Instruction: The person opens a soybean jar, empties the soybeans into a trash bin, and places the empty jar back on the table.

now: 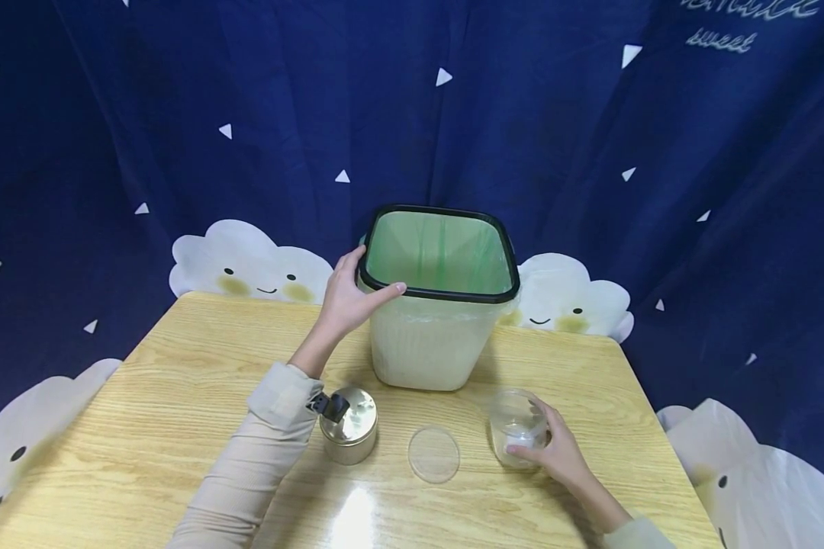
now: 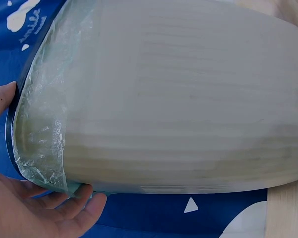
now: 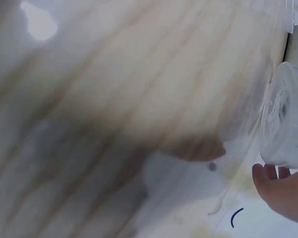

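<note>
A pale trash bin (image 1: 419,343) with a black rim and a green liner bag (image 1: 446,248) stands upright at the table's back. My left hand (image 1: 349,297) grips its left corner, thumb on the front rim. The left wrist view shows the other fingers curled against the bin's outer wall (image 2: 179,99), near the folded-over bag edge. On the right, my right hand (image 1: 559,451) holds a clear plastic jar (image 1: 511,415) by its side. The fingertips (image 3: 259,172) lie by the jar's bottom edge in the right wrist view.
A round clear lid (image 1: 433,455) lies flat on the wooden table (image 1: 226,366), left of the jar. Beside my left sleeve stands a shiny round metal tin (image 1: 352,446). Behind the table hangs a blue curtain (image 1: 281,114) with clouds and triangles.
</note>
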`<state>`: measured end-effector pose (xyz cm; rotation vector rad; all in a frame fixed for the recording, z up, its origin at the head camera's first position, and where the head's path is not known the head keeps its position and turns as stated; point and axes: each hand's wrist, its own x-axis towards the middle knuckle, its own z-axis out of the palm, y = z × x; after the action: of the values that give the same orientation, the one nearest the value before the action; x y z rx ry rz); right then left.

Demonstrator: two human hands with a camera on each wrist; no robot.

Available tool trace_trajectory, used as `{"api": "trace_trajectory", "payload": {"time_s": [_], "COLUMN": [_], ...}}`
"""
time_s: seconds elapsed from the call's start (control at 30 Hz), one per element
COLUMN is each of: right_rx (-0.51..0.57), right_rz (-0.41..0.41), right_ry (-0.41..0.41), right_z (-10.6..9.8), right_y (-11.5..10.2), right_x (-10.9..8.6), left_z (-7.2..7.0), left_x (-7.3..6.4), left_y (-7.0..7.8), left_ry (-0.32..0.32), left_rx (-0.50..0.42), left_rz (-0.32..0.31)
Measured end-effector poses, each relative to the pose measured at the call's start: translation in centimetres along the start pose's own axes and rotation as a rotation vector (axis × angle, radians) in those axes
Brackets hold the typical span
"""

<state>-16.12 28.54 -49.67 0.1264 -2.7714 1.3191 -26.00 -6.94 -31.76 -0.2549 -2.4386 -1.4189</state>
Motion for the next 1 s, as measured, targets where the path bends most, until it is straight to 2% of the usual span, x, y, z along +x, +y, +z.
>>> {"api": "trace_trajectory", "payload": {"time_s": [0.33,0.43,0.57,0.7,0.87,1.0], "right_rx": [0.016,0.046,0.092,0.101,0.020,-0.013], "right_rz": [0.073,0.074,0.014,-0.069,-0.144,-0.161], "right_ry": [-0.016,-0.033,-0.035,-0.001,0.055,0.088], "right_z": [-0.9,-1.0,-1.3,-1.9,-2.8,-3.5], "right_y": [0.8,0.8,0.5,0.1,-0.7,-1.6], "right_x": [-1.0,-1.2,-1.4,-1.6,-1.5,-1.4], "left_z": [0.2,0.2,0.3,0.2,-0.2,-0.4], "left_x": [0.1,0.1,0.1,0.1,0.0,-0.1], "left_y": [-0.1,-0.2,-0.3,-0.4,-0.2,0.0], "left_ry": [0.006,0.002,-0.003,-0.004,-0.021,-0.045], "left_rx": [0.009,0.016,0.028,0.031,0.035,0.044], "left_rz": [0.011,0.009,0.009,0.005,-0.017,-0.025]}}
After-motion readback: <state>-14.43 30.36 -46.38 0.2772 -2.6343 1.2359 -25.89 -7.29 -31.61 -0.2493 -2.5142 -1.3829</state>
